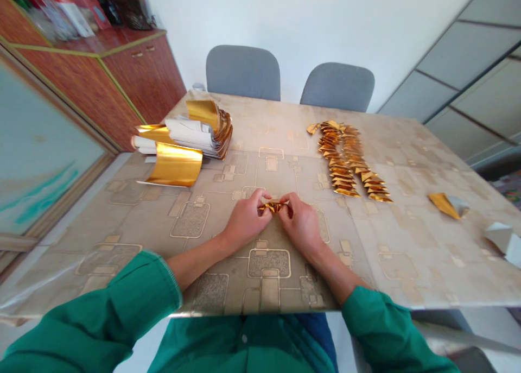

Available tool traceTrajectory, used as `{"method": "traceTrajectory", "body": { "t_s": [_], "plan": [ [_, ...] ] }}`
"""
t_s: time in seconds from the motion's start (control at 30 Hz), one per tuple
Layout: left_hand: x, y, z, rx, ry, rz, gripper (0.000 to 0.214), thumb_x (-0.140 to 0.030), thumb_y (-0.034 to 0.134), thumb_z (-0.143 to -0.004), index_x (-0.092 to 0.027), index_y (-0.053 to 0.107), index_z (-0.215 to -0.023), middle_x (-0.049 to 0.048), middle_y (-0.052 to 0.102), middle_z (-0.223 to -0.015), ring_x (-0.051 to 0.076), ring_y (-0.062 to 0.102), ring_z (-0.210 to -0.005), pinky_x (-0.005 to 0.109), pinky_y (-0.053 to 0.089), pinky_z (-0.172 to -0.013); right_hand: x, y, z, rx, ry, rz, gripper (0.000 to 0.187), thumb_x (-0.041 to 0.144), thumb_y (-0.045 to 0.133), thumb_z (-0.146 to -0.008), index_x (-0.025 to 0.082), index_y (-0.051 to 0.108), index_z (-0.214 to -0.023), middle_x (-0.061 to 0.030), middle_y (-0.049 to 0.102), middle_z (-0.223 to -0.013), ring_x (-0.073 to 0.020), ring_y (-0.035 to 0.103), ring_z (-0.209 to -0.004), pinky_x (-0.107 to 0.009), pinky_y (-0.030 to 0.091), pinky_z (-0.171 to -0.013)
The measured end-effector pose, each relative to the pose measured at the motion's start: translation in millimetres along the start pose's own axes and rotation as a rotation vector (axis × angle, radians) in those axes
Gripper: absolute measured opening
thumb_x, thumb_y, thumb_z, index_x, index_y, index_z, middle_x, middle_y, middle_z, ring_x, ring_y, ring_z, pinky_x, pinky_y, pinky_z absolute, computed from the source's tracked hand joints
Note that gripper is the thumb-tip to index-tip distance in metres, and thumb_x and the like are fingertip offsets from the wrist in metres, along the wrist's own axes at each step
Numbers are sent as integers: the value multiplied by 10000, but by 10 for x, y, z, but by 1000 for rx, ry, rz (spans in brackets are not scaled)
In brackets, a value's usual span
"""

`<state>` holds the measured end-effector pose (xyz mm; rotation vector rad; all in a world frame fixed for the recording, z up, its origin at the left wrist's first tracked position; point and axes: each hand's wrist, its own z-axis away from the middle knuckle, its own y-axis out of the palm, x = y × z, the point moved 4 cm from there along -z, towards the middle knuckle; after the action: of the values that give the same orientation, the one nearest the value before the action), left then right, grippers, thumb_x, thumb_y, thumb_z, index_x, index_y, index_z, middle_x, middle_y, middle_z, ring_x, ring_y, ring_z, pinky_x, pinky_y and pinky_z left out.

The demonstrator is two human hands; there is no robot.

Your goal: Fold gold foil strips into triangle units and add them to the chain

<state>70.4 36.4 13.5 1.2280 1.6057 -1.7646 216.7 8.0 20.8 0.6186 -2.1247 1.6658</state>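
Hands (302, 221) pinch folded gold paper (273, 206).

Glossy, metallic-looking paper piece (274, 207)

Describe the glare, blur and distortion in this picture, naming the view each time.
Head view: bright glare on the front gold sheet; head view: the upper-left clutter blurred, left hand and right hand sharper; head view: the cabinet leaning outward, likely wide-angle distortion.
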Motion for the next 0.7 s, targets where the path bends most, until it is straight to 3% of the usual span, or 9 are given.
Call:
{"method": "traceTrajectory", "body": {
  "t_s": [0.27,0.37,0.5,0.7],
  "plan": [
    [104,46,-48,9,-28,68,186,-157,468,-816,-177,652,-843,-39,639,-608,106,620,-443,193,431,-475,115,17,40,80,-8,75,154,196,461,-894,208,591,-975,-31,715,-787,-165,634,-640,-238,293,-551],
    [80,35,-37,8,-2,58,179,-184,499,-817,-178,652,-911,-45,631,-587,105,609,-437,189,428,-467,63,1,23,56,20,77,155,210,469,-894,212,585,-997,-21,701,-756,-162,620,-615,-238,283,-545],
    [69,12,-2,54,23,162,292,-312,524,-870,-180,604,-1118,-62,613,-573,108,593,-416,186,425,-443,-110,-83,-23,-16,66,5,148,224,447,-903,212,563,-994,-3,672,-714,-158,590,-579,-242,310,-549],
    [98,4,14,110,41,199,293,-317,506,-875,-175,604,-1111,-50,632,-628,89,599,-442,172,450,-470,-564,-430,-64,-230,51,-160,117,257,467,-870,206,571,-856,-22,654,-792,-162,582,-723,-267,417,-678]
  ]
}}
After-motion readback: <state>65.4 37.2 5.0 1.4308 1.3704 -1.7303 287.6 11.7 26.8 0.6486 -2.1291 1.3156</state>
